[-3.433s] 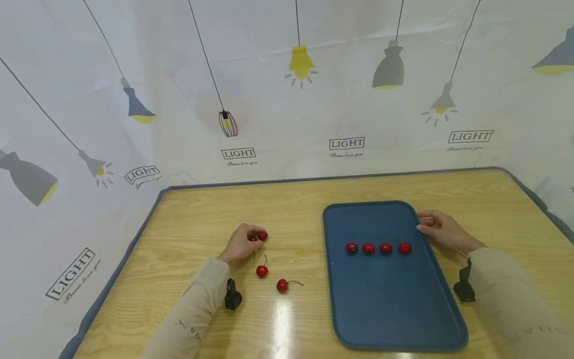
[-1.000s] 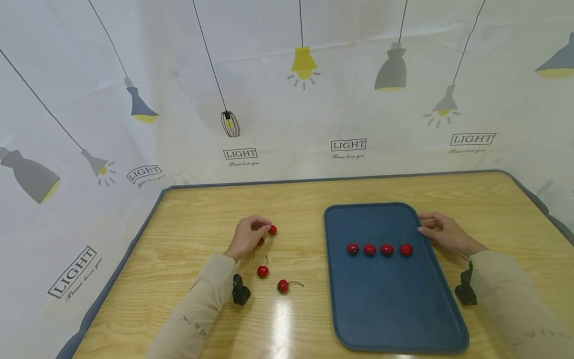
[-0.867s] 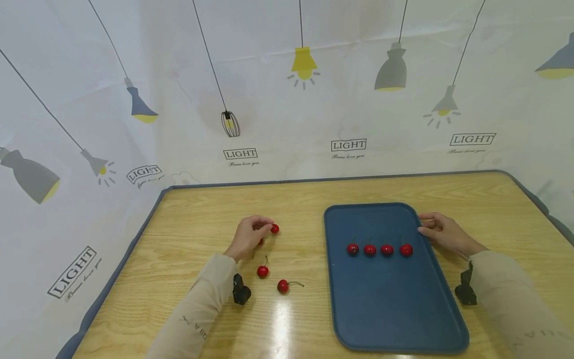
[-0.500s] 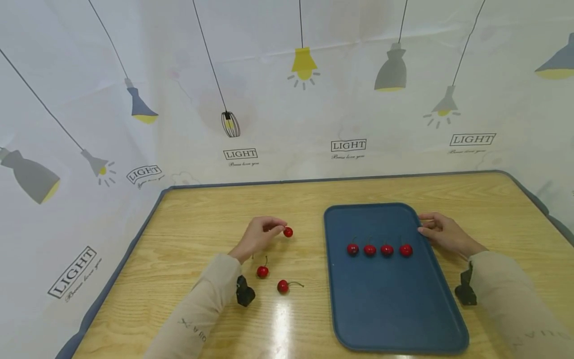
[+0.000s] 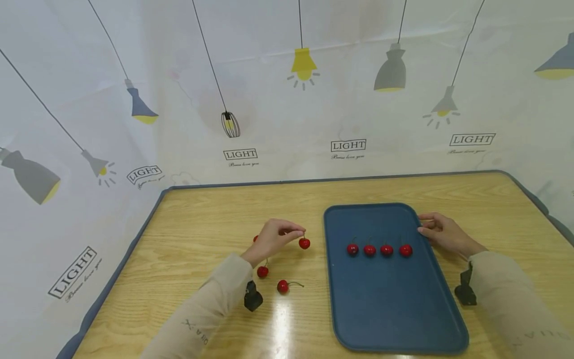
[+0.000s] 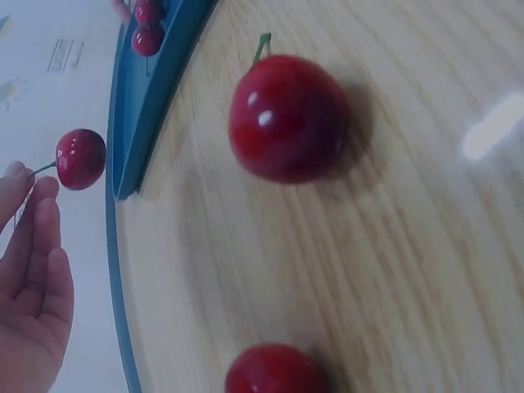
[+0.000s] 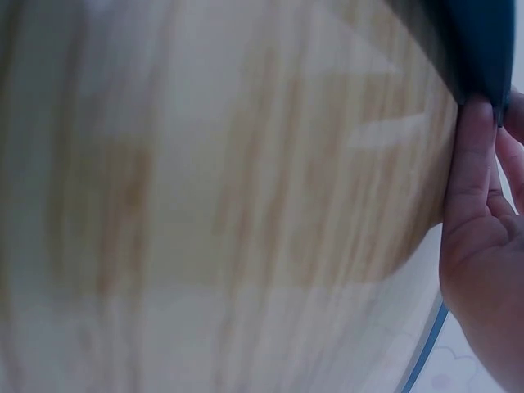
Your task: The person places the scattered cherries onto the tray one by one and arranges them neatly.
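The left hand (image 5: 273, 238) pinches a dangling cherry (image 5: 305, 244) by its stem (image 6: 44, 169) over the counter (image 5: 206, 212), outside the left edge of the blue tray (image 5: 394, 304); the right hand (image 5: 446, 235) grips its right rim. A slipping stem could drop the fruit.

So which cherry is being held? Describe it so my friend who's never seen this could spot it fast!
Find the big blue tray on the wooden table. In the head view, just to its left, the left hand pinches a stem. The red cherry on that stem is the one: it dangles in the air, while the other cherries lie on the tray or table.
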Tool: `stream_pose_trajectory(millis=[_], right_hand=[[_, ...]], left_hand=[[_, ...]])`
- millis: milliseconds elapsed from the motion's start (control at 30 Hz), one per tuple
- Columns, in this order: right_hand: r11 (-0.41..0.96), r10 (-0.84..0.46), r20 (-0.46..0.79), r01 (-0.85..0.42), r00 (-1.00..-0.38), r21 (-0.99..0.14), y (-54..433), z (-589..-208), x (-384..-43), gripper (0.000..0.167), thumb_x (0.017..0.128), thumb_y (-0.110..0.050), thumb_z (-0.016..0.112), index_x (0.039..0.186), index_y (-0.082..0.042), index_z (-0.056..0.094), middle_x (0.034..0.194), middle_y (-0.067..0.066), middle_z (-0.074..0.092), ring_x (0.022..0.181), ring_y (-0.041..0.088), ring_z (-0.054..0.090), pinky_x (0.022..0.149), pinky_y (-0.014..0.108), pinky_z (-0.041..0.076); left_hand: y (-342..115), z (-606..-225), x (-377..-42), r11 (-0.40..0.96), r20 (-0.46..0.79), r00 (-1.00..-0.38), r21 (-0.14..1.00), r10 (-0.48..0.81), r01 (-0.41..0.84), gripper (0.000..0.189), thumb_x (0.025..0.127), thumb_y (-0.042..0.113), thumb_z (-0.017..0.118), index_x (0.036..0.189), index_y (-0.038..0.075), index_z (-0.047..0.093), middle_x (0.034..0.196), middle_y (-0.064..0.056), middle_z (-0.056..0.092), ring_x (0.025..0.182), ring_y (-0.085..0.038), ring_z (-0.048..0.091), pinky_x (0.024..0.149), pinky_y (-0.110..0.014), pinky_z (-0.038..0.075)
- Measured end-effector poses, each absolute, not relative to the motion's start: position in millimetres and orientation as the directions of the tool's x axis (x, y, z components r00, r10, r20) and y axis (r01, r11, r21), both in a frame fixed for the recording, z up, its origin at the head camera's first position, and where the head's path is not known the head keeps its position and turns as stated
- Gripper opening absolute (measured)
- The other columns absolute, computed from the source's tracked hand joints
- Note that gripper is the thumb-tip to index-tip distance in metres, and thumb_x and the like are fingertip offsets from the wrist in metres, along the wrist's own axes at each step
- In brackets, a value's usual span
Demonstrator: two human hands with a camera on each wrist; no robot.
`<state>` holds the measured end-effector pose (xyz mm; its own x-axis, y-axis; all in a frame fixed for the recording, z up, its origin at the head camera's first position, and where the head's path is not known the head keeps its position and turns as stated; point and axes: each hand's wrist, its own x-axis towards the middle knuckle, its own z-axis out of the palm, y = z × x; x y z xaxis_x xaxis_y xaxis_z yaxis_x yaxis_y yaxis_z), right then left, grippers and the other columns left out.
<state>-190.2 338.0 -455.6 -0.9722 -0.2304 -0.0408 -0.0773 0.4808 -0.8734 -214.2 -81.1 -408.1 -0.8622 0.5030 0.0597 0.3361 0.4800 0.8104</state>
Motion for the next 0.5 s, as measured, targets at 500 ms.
stream_pose_trajectory(millis=[500], right_hand=[[0.536,-0.206,-0.096,-0.03,-0.974,-0.844,334.8,-450.9,-188.7,0.05,0.093,-0.015,0.047,0.128,0.015,0.028,0.11,0.033,0.047,0.091,0.026,0.056,0.069,0.03,0.05]], left_hand=[[-45.9,-409.8,-205.0,0.442,0.096,-0.781,0.779,0.617,0.445,0.02,0.086,0.017,0.058,0.099,0.007,0.068,0.091,0.001,0.067,0.072,-0.004,0.057,0.064,-0.022,0.046]])
